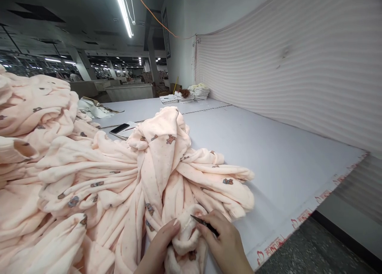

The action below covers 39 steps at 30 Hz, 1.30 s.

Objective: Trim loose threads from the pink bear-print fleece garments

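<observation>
A big pile of pink clothes [89, 178] lay on the white table [268, 154], and it covered most of the table's left side. The clothes had tiny bears on them.

At the near edge of the table, both hands were on one fold of pink cloth [185, 239] at the front of the pile. The left hand [159, 246] lay on the fold with its fingers close together and flat. Its thumb was hidden under the cloth, so I could not tell if it was pinching. The right hand [225, 246] was just beside it, with fingers pressed tight around a small dark tool [205, 224]. The thin tip pointed at the cloth and sat right at its edge.

The cloth looked soft, fuzzy and light. It would likely flop and sag when lifted, and it would not break. It did not look slippery. A good place to hold it seemed to be the thick rolled edge, close to the tip of the tool, so that bit stayed flat.

A black phone [119, 128] lay in the middle of the table, behind the pile. Stacks of folded white things [198, 92] sat at the far end of the table. A long sheet of ribbed white cloth [298, 67] stood along the right side of the table.
</observation>
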{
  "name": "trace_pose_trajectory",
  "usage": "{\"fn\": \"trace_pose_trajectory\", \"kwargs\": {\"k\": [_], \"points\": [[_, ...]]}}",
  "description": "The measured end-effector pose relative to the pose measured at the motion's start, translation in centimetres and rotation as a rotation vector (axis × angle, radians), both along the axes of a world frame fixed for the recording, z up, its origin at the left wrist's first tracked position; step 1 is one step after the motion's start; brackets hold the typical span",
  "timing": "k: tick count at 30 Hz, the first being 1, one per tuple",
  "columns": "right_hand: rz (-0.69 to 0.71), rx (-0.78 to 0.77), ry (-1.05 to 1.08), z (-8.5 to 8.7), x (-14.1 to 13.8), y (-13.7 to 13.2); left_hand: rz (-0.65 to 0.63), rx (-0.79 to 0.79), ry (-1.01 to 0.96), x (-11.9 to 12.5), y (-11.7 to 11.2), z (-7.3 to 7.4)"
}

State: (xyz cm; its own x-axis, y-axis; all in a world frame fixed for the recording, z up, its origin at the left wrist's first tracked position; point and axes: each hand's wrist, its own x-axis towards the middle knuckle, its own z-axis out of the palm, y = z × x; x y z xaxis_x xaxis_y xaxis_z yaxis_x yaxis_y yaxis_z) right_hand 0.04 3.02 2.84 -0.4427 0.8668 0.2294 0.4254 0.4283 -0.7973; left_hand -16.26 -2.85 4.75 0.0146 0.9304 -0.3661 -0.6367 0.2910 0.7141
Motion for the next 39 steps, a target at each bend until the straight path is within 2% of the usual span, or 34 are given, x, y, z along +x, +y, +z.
{"fn": "trace_pose_trajectory", "kwargs": {"k": [3,8,12,16,18,22,25,29,31,34,36,39], "points": [[0.033,-0.042,-0.002,0.3,0.2,-0.1,-0.030,-0.016,-0.006,-0.1,0.1,-0.2],[0.000,0.135,-0.101,0.3,0.1,-0.7,-0.036,0.009,-0.081,0.3,0.3,-0.1],[0.007,0.090,-0.063,-0.2,0.0,-1.0,-0.041,-0.009,-0.091,0.1,0.3,-0.3],[-0.004,0.162,-0.113,-0.8,0.0,-1.5,-0.065,-0.021,-0.150,-0.5,0.2,-0.8],[-0.023,0.099,-0.076,-0.9,0.1,-1.3,-0.068,-0.029,-0.135,-0.8,0.1,-1.2],[-0.015,-0.161,0.064,-0.4,0.1,-0.3,-0.087,-0.029,-0.132,-0.8,0.1,-1.8],[0.019,-0.195,0.097,-0.2,-0.1,0.2,-0.086,-0.033,-0.129,-0.7,0.0,-2.0],[-0.004,-0.275,0.263,-1.3,0.2,0.6,-0.021,-0.066,-0.062,-3.2,-0.1,-1.2],[-0.055,-0.341,0.355,-2.4,0.6,0.9,0.092,-0.089,-0.055,-5.2,-0.1,-0.3],[-0.107,-0.390,0.347,-3.3,0.5,1.1,0.233,-0.040,-0.010,-7.0,0.0,0.9],[-0.064,-0.359,0.332,-3.0,0.1,0.8,0.211,-0.031,0.022,-6.6,0.1,1.3],[0.054,-0.165,0.352,-1.3,-1.0,-0.3,0.204,-0.014,0.070,-4.3,0.1,1.2]]}}
